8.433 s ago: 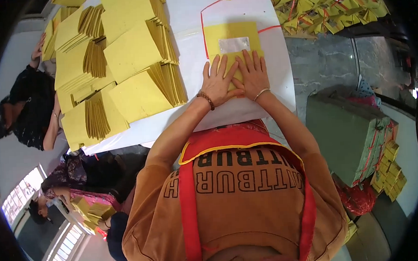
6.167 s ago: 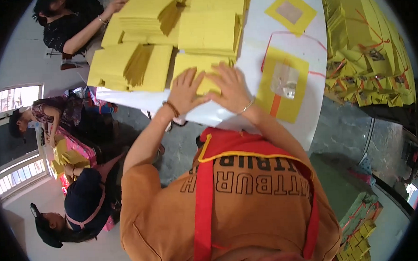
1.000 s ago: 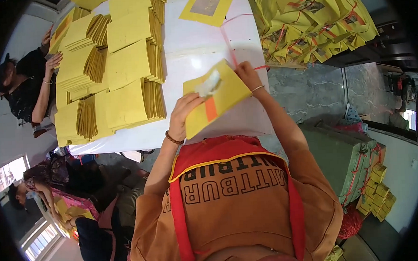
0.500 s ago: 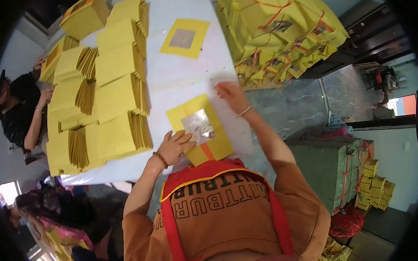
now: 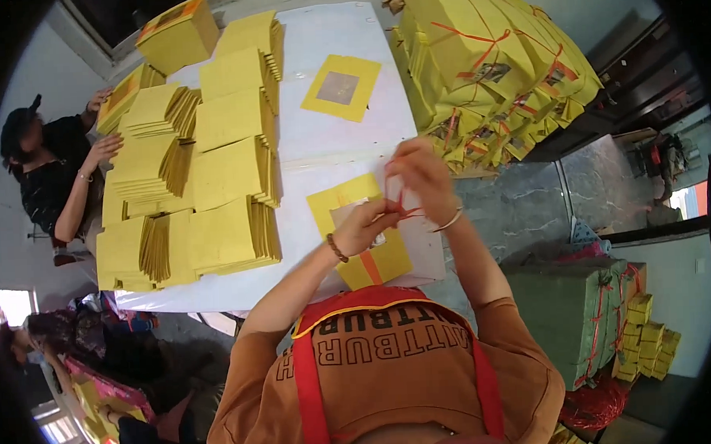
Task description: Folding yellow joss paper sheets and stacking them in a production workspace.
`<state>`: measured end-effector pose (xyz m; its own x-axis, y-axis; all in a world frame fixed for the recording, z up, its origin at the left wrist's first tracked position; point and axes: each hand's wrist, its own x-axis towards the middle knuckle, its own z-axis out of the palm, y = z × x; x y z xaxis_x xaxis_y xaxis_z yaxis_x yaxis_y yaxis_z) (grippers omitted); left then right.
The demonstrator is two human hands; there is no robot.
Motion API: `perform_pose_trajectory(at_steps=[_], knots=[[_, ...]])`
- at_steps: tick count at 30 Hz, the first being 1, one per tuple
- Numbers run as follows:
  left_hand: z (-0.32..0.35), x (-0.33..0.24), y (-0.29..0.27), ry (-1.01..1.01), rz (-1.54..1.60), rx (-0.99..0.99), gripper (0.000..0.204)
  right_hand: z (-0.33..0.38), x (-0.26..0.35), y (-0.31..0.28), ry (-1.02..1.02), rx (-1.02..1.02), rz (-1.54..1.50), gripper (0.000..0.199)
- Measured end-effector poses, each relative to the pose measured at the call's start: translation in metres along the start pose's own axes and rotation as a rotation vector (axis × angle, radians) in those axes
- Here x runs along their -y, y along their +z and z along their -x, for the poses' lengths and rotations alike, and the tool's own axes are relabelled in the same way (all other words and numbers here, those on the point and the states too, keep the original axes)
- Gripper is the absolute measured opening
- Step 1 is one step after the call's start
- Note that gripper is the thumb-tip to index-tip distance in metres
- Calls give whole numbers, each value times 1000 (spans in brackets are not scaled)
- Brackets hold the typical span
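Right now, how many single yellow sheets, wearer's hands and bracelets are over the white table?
Sheets: 2, far sheet and near sheet
Hands: 2, left hand and right hand, both pinching red string
Bracelets: 2, left bracelet and right bracelet
Total: 6

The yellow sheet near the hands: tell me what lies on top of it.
On the yellow sheet lie a pale square patch and an orange strip. The left hand and right hand cover its middle, hiding the rest.

Yellow paper stacks (image 5: 210, 157), tied yellow bundles (image 5: 491, 65), seated co-worker (image 5: 48, 168)
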<state>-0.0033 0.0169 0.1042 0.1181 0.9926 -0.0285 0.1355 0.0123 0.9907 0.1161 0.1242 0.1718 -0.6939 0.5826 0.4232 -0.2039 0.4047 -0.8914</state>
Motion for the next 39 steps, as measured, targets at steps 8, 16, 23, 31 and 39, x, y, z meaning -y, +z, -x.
perform_pose_trajectory(at_steps=[8, 16, 23, 31, 39], knots=[[3, -18, 14, -68, 569, 26, 24, 2, -40, -90, 149, -279, -1121, 18], [-16, -67, -12, 207, 396, -248, 28, 20, -9, -16, 602, -193, -1220, 46], [-22, -42, -81, 64, -158, -638, 27, 62, -12, -19, 836, 362, -450, 40], [7, -12, -24, -8, -642, -89, 29, 25, -18, -44, 520, 224, 363, 21], [-4, -35, -59, -53, -60, -442, 33, 13, -59, -13, 706, 332, -699, 35]])
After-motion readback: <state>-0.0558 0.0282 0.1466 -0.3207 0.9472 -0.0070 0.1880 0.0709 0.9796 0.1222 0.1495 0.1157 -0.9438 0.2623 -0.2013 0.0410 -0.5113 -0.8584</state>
